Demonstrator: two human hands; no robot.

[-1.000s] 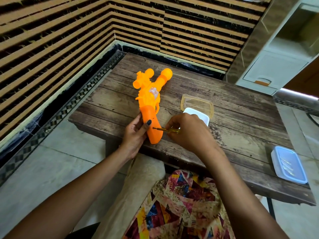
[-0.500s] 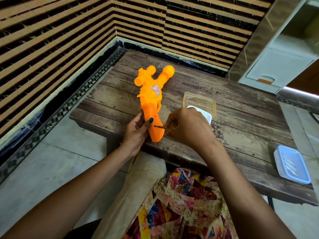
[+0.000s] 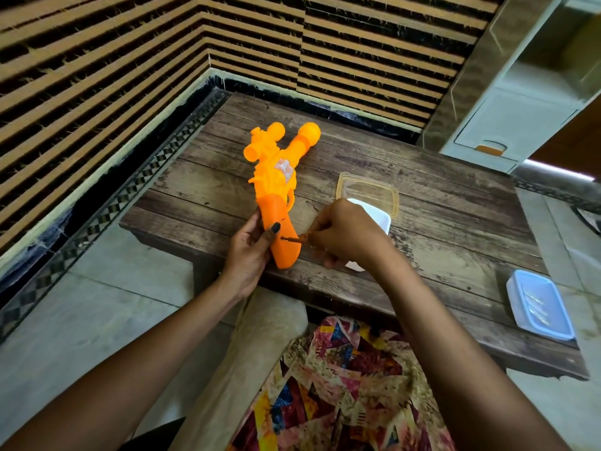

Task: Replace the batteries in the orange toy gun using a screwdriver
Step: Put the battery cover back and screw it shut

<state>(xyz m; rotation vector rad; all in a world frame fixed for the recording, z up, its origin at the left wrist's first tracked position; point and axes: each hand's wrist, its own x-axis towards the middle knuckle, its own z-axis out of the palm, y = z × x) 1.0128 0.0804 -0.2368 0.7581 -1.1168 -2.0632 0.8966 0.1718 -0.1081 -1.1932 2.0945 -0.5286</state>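
Note:
The orange toy gun (image 3: 276, 177) lies flat on the wooden table (image 3: 439, 222), barrel pointing away, grip toward me near the front edge. My left hand (image 3: 248, 252) clasps the grip from the left, thumb pressed on top. My right hand (image 3: 344, 237) holds a small screwdriver (image 3: 292, 239) with a yellowish handle. Its dark tip touches the side of the grip, just below my left thumb. Most of the handle is hidden inside my fingers.
A clear plastic container (image 3: 369, 190) sits behind my right hand, with a white lid or tray (image 3: 374, 216) partly under it. A blue-lidded box (image 3: 540, 307) rests at the table's front right corner. A slatted wall runs along the left and back.
The screwdriver sits at a slightly different angle against the grip and less of its shaft shows. Both hands stay on the gun and tool; the view has shifted a little.

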